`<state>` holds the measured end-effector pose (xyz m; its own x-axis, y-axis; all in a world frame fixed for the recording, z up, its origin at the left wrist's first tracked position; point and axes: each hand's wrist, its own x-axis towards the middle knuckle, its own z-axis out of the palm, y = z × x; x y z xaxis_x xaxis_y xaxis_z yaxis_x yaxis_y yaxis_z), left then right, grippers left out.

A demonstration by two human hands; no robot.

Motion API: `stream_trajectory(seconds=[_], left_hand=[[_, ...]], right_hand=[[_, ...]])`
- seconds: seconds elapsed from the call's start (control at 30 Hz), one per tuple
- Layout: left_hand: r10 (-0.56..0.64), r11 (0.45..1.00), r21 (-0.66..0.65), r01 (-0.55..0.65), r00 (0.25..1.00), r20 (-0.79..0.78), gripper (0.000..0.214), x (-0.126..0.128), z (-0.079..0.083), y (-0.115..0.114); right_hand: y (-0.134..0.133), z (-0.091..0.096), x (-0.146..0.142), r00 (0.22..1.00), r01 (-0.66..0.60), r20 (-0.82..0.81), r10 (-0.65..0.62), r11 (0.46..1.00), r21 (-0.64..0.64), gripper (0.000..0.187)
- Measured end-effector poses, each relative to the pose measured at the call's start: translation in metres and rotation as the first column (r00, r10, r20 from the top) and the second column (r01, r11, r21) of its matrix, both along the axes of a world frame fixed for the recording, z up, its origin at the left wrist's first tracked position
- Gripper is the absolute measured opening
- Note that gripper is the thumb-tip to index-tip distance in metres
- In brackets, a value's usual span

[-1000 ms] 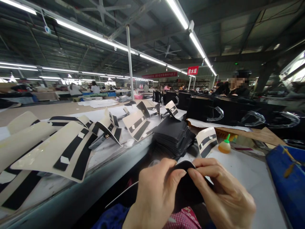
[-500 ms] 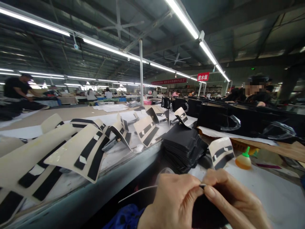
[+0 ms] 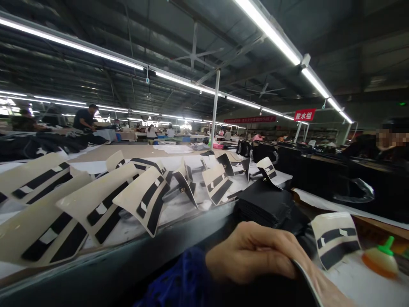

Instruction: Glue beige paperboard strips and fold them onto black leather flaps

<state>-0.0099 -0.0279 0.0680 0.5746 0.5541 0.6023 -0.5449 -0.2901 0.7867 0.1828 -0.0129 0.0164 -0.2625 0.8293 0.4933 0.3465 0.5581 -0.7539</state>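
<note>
Low in the view, my left hand [image 3: 255, 251] is closed with thumb and fingers on the upper edge of a black flap-like piece [image 3: 277, 290], which shows a thin pale edge. My right hand [image 3: 329, 285] is against the far side of the same piece, partly hidden by it and by my left hand. Just beyond my hands lies a stack of black sheets [image 3: 265, 202]. To the right stands a curved cream piece with black strips [image 3: 335, 238], close to a squeeze bottle of amber liquid with a green nozzle [image 3: 381, 258].
Several curved cream pieces with black strips [image 3: 143, 198] stand along the table at left. Its edge [image 3: 128, 251] runs diagonally before me. Black bags with plastic-wrapped handles [image 3: 319, 175] line the right. People work farther back, including a person [image 3: 85, 119] at left.
My view has swung left, so things sit farther right. My hands have turned the black piece; its pale edge now shows, and my right hand has gone behind it.
</note>
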Motion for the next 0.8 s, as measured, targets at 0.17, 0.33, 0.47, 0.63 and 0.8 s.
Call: stream_trajectory(seconds=[0.17,0.33,0.47,0.63,0.8], left_hand=[[0.317,0.948,0.011,-0.317,0.944,-0.094,0.037,-0.042,-0.006,0.004],[0.523,0.852,0.193,-0.487,0.809,-0.267,0.050,-0.066,-0.014,0.003],[0.734,0.675,0.400,-0.620,0.617,-0.284,0.050,-0.059,-0.016,0.002],[0.834,0.545,0.529,-0.650,0.489,-0.256,0.038,-0.048,-0.018,-0.003],[0.832,0.550,0.434,-0.714,0.423,-0.358,0.048,-0.060,-0.023,-0.009]], right_hand=[[0.007,0.017,0.001,0.991,-0.133,-0.032,0.130,0.984,-0.122,0.045],[-0.003,0.013,0.004,0.963,0.180,0.182,-0.198,0.977,0.110,0.035],[-0.008,0.006,-0.002,0.950,0.253,0.144,-0.278,0.953,0.169,0.035],[-0.019,0.010,-0.013,0.947,0.291,0.123,-0.298,0.954,0.073,0.038],[-0.022,0.008,-0.013,0.931,0.365,0.012,-0.366,0.930,0.048,0.037]])
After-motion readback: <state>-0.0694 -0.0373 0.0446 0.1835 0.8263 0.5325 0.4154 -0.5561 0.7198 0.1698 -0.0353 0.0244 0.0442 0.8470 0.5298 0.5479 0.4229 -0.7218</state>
